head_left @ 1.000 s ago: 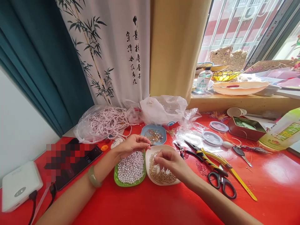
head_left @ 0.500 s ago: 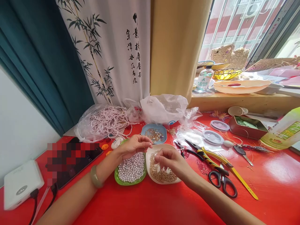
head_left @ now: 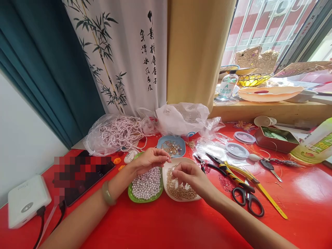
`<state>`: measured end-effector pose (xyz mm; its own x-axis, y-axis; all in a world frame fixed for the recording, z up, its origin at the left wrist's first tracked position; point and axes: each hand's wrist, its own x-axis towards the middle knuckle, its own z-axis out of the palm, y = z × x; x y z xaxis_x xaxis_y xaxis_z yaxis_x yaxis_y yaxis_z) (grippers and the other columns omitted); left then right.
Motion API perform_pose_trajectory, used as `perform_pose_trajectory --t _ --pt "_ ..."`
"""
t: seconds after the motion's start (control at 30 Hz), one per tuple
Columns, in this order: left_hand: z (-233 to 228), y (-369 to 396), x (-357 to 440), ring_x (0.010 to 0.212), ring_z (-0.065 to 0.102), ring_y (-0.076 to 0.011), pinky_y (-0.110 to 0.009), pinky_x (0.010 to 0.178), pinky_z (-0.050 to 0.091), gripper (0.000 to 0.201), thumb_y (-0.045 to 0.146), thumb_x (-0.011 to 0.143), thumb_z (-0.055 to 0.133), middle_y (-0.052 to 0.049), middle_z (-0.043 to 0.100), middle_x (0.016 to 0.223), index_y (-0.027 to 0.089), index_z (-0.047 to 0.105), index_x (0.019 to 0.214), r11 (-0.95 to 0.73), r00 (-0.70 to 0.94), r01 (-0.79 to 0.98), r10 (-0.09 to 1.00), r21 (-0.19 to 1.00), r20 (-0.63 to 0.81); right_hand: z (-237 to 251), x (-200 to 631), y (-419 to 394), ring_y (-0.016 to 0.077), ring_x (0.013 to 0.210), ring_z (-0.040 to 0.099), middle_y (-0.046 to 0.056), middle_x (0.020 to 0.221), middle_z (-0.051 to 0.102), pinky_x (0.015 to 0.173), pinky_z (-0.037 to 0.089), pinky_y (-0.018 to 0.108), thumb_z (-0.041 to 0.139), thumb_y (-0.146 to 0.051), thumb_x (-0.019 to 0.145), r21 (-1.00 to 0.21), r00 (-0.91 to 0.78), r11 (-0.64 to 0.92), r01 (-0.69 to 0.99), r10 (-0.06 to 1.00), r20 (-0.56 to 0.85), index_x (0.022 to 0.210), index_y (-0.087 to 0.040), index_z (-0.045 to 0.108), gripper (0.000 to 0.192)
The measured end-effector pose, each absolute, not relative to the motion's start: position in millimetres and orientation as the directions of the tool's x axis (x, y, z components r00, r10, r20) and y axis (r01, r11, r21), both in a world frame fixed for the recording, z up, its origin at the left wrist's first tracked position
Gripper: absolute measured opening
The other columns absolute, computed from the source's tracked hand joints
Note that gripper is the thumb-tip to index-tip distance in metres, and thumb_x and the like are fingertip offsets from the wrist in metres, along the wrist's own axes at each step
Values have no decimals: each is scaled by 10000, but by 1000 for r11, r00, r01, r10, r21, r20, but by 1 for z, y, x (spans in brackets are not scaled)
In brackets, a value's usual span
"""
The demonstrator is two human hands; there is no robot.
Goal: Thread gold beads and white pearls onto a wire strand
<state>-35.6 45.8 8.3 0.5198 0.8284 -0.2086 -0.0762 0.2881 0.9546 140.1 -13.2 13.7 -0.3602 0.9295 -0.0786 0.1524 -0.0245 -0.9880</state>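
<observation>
The left hand hovered over the green dish of pearls, fingers pinched together; the right hand, fingers pinching a pearl, hovered over the white dish.

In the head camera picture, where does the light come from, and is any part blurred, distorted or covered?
Head view: daylight enters from the window at upper right, overexposed; glare patches lie on the red table; wide-angle bending shows at the edges; a pixelated block hides the phone; both hands look sharp.
</observation>
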Motion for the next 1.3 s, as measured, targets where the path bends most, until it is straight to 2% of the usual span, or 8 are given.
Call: perform_pose_trajectory --t 0.33,0.77,0.9,0.97,1.07,1.17,1.23,1.3 --pt "8 44 -35 629 540 -78 -187 566 383 175 225 583 685 -35 639 692 121 634 714 217 537 -20 826 976 -173 11 139 -13 64 443 450 -30 492 500 427 358 177 539 -311 708 -990 -368 -10 139 928 -61 578 -141 540 214" --pt "14 38 -28 634 571 -105 -230 628 397 250 215 560 691 -31 638 662 115 581 760 61 523 71 848 996 -90 4 141 -8 62 438 438 -36 505 481 402 314 174 525 -322 720 -983 -352 36 183 935 -31 619 -139 532 209" --pt "13 41 -29 681 574 -126 -248 640 397 321 252 602 661 -57 649 742 128 542 873 38 516 106 852 994 -87 0 142 -5 61 448 425 -33 535 478 432 328 184 531 -315 709 -978 -315 70 195 949 6 614 -137 537 202" --pt "12 43 -31 717 569 -139 -261 656 399 292 280 627 634 -63 641 776 131 546 863 -45 495 178 868 983 -50 -1 142 -4 61 456 421 -31 557 482 443 333 186 527 -307 709 -980 -297 76 186 955 18 632 -137 547 188" --pt "11 40 -32 752 545 -149 -270 694 386 172 294 664 586 -39 612 753 151 606 758 -295 500 418 864 859 53 -1 143 -2 64 459 412 -33 560 479 441 326 187 518 -303 714 -980 -282 88 178 959 35 660 -139 558 177" --pt "12 29 -30 753 513 -160 -267 667 361 133 311 658 582 -22 562 722 220 656 720 -502 582 638 811 584 61 -4 146 -1 68 470 412 -30 567 490 457 329 191 517 -302 718 -975 -267 119 189 961 66 669 -140 560 174" --pt "13 20 -28 735 496 -166 -259 620 346 160 344 622 610 -23 529 741 259 666 745 -563 620 702 785 438 15 -6 147 0 73 486 419 -22 586 509 475 334 196 515 -305 721 -971 -256 129 200 964 75 675 -140 560 177" --pt "14 13 -24 750 485 -175 -252 606 338 203 362 596 626 -25 522 755 274 664 776 -606 658 707 753 364 -25 -9 148 1 79 502 425 -17 600 520 486 335 199 514 -310 723 -970 -248 128 208 966 75 681 -140 562 182"
